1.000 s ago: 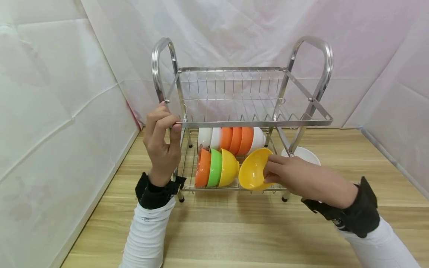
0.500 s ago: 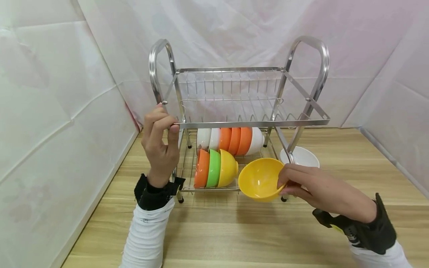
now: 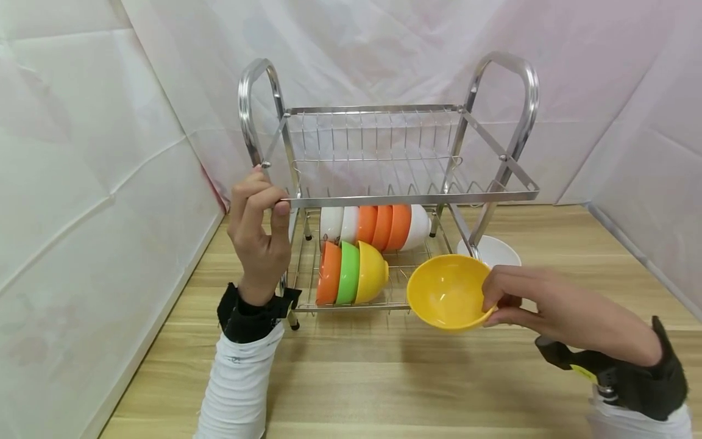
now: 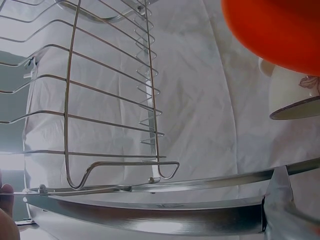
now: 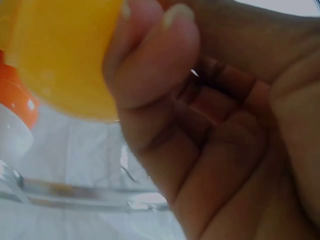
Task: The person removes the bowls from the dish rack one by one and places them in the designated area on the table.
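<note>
My right hand (image 3: 540,305) pinches the right rim of a yellow bowl (image 3: 446,292), its inside facing up and toward me, in front of the dish rack's lower right. That bowl also fills the upper left of the right wrist view, with thumb and fingers at its edge. At the upper tier's front left corner, my left hand (image 3: 258,235) grips the bar of the steel dish rack (image 3: 384,199). On the lower tier an orange bowl (image 3: 328,274), a green bowl (image 3: 348,274) and another yellow bowl (image 3: 372,272) stand on edge in a front row.
Behind them stands a row of white bowls (image 3: 331,224) and orange bowls (image 3: 401,227). A white dish (image 3: 499,251) sits on the wooden table (image 3: 351,378) beyond the rack's right leg. White sheets (image 3: 93,201) enclose the left, back and right sides.
My right hand has drawn the yellow bowl from the lower tier toward me and to the right, tipping its opening upward. The left hand keeps its grip on the rack.
</note>
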Demonstrator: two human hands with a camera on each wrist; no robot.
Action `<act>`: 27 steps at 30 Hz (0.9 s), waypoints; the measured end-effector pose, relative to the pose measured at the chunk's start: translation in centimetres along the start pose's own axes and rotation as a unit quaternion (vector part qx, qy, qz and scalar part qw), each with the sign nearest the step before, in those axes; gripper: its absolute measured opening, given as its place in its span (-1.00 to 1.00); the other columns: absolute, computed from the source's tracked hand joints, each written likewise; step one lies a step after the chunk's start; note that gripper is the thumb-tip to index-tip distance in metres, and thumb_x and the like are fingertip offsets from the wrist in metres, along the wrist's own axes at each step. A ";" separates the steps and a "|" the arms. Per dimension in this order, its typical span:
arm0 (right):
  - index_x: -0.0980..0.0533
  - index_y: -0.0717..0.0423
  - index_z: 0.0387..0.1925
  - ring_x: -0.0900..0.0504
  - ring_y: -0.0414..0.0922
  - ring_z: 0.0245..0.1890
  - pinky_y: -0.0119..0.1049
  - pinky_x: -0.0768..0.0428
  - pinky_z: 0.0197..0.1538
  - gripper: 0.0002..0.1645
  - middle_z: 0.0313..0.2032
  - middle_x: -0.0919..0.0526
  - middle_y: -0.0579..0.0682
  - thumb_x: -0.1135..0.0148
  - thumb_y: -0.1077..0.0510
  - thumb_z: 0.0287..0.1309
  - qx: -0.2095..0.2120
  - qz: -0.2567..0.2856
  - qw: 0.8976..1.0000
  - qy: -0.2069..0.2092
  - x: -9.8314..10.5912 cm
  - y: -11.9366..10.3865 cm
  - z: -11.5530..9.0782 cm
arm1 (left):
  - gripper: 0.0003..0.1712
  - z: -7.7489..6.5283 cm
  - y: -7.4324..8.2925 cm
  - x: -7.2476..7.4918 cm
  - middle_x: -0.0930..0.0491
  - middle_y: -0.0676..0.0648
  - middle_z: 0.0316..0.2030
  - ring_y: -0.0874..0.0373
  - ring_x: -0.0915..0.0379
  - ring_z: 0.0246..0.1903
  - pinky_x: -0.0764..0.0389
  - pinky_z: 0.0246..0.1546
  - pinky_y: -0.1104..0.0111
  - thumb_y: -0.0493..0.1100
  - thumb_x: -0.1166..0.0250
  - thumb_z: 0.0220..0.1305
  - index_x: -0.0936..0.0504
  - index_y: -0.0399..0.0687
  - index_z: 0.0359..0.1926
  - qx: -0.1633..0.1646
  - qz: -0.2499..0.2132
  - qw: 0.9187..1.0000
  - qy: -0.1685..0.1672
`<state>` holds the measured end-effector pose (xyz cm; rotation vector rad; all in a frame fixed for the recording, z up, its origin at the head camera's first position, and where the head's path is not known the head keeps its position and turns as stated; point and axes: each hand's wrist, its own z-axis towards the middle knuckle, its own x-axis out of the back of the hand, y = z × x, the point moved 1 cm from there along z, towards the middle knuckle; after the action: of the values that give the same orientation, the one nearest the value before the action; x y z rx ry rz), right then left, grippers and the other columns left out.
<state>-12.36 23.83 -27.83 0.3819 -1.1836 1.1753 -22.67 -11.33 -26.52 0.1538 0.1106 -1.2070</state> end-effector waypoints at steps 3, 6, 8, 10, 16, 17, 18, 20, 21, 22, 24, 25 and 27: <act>-0.46 -0.13 -0.24 -0.48 -0.39 -0.39 -0.63 -0.47 -0.37 -0.79 -0.30 -0.47 -0.32 -0.27 -0.03 0.13 -0.015 -0.001 1.000 0.000 0.7 -0.1 -0.8 | -0.53 0.0 0.0 0.0 -0.34 -0.23 -0.46 -0.17 -0.33 -0.35 -0.37 0.10 -0.06 0.06 -0.13 0.40 -0.48 -0.29 -0.43 0.004 0.002 1.000 0.002; -0.44 -0.13 -0.23 -0.48 -0.40 -0.44 -0.62 -0.48 -0.40 -0.74 -0.31 -0.47 -0.32 -0.32 0.01 0.05 -0.050 -0.011 0.999 0.001 1.5 -0.2 -1.9 | -0.52 0.0 0.0 0.0 -0.34 -0.23 -0.47 -0.17 -0.33 -0.34 -0.36 0.11 -0.06 0.07 -0.13 0.39 -0.48 -0.29 -0.44 0.006 0.003 1.000 0.002; -0.43 -0.15 -0.22 -0.48 -0.40 -0.45 -0.62 -0.47 -0.42 -0.69 -0.31 -0.47 -0.33 -0.36 0.05 0.00 -0.073 -0.026 0.997 0.002 2.0 -0.2 -2.7 | -0.52 0.0 0.0 0.0 -0.34 -0.23 -0.46 -0.18 -0.33 -0.34 -0.36 0.11 -0.06 0.07 -0.13 0.40 -0.48 -0.29 -0.44 0.006 0.003 1.000 0.002; -0.43 -0.17 -0.22 -0.47 -0.40 -0.48 -0.63 -0.46 -0.44 -0.61 -0.31 -0.47 -0.35 -0.42 0.13 -0.09 -0.094 -0.048 0.994 0.005 2.4 -0.1 -3.4 | -0.52 0.0 0.0 0.0 -0.35 -0.23 -0.46 -0.18 -0.33 -0.34 -0.37 0.11 -0.06 0.07 -0.13 0.40 -0.48 -0.29 -0.44 0.006 0.002 1.000 0.001; -0.44 -0.19 -0.25 -0.42 -0.42 -0.59 -0.62 -0.40 -0.52 -0.37 -0.40 -0.48 -0.36 -0.52 0.40 -0.35 -0.151 -0.092 0.984 0.022 3.6 0.4 -5.2 | -0.52 0.0 0.0 0.0 -0.34 -0.23 -0.46 -0.18 -0.34 -0.34 -0.37 0.10 -0.06 0.06 -0.13 0.40 -0.48 -0.29 -0.43 0.004 0.001 1.000 0.001; -0.44 -0.19 -0.26 -0.41 -0.41 -0.60 -0.61 -0.40 -0.53 -0.36 -0.42 -0.48 -0.36 -0.52 0.42 -0.35 -0.159 -0.093 0.983 0.025 3.8 0.6 -5.5 | -0.52 0.0 0.0 0.0 -0.34 -0.23 -0.46 -0.18 -0.34 -0.33 -0.38 0.10 -0.06 0.06 -0.13 0.40 -0.48 -0.30 -0.43 0.004 0.001 1.000 0.002; -0.45 -0.18 -0.26 -0.41 -0.41 -0.61 -0.60 -0.39 -0.53 -0.37 -0.44 -0.47 -0.36 -0.51 0.42 -0.34 -0.164 -0.095 0.982 0.028 3.9 0.7 -5.7 | -0.53 0.0 0.0 0.0 -0.35 -0.23 -0.46 -0.18 -0.34 -0.33 -0.38 0.09 -0.05 0.06 -0.13 0.40 -0.48 -0.30 -0.43 0.003 0.001 1.000 0.001; -0.45 -0.18 -0.27 -0.40 -0.40 -0.62 -0.59 -0.38 -0.54 -0.39 -0.47 -0.47 -0.36 -0.51 0.42 -0.31 -0.177 -0.104 0.978 0.030 4.2 1.0 -6.1 | -0.53 0.1 -0.1 0.0 -0.35 -0.23 -0.46 -0.18 -0.33 -0.33 -0.38 0.09 -0.05 0.06 -0.13 0.40 -0.48 -0.30 -0.43 0.002 0.002 1.000 0.001; -0.44 -0.18 -0.27 -0.40 -0.40 -0.63 -0.59 -0.38 -0.55 -0.40 -0.48 -0.46 -0.37 -0.50 0.42 -0.29 -0.186 -0.109 0.976 0.030 4.3 1.2 -6.2 | -0.53 0.1 -0.1 0.0 -0.35 -0.23 -0.46 -0.18 -0.33 -0.33 -0.39 0.09 -0.04 0.06 -0.13 0.40 -0.48 -0.30 -0.43 0.002 0.004 1.000 0.001; -0.44 -0.17 -0.28 -0.40 -0.40 -0.63 -0.58 -0.37 -0.56 -0.42 -0.49 -0.46 -0.37 -0.50 0.41 -0.26 -0.196 -0.112 0.974 0.029 4.4 1.3 -6.3 | -0.53 0.1 -0.1 0.0 -0.35 -0.23 -0.46 -0.18 -0.33 -0.33 -0.39 0.09 -0.03 0.06 -0.13 0.40 -0.48 -0.30 -0.42 0.001 0.004 1.000 0.001; -0.43 -0.16 -0.29 -0.41 -0.39 -0.63 -0.57 -0.37 -0.57 -0.44 -0.51 -0.47 -0.37 -0.49 0.41 -0.24 -0.211 -0.124 0.969 0.027 4.4 1.7 -6.4 | -0.53 0.1 -0.1 0.0 -0.35 -0.23 -0.46 -0.17 -0.33 -0.33 -0.39 0.09 -0.03 0.06 -0.13 0.40 -0.48 -0.29 -0.42 0.002 0.005 1.000 0.001; -0.43 -0.15 -0.29 -0.41 -0.39 -0.63 -0.57 -0.38 -0.58 -0.46 -0.52 -0.46 -0.37 -0.48 0.40 -0.22 -0.220 -0.134 0.966 0.025 4.4 2.0 -6.5 | -0.53 0.1 -0.1 0.0 -0.35 -0.23 -0.46 -0.18 -0.33 -0.33 -0.39 0.09 -0.04 0.06 -0.13 0.40 -0.48 -0.29 -0.42 0.002 0.005 1.000 0.001; -0.43 -0.13 -0.31 -0.40 -0.39 -0.64 -0.55 -0.38 -0.60 -0.50 -0.54 -0.45 -0.37 -0.48 0.39 -0.20 -0.239 -0.147 0.960 0.024 4.5 2.5 -6.7 | -0.53 0.1 -0.1 0.0 -0.35 -0.23 -0.46 -0.18 -0.33 -0.33 -0.38 0.09 -0.04 0.07 -0.13 0.40 -0.48 -0.29 -0.42 0.003 0.005 1.000 0.001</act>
<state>-11.49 32.24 -27.43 0.1503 -1.2736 0.6115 -22.76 -11.36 -26.47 0.1603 0.1072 -1.1978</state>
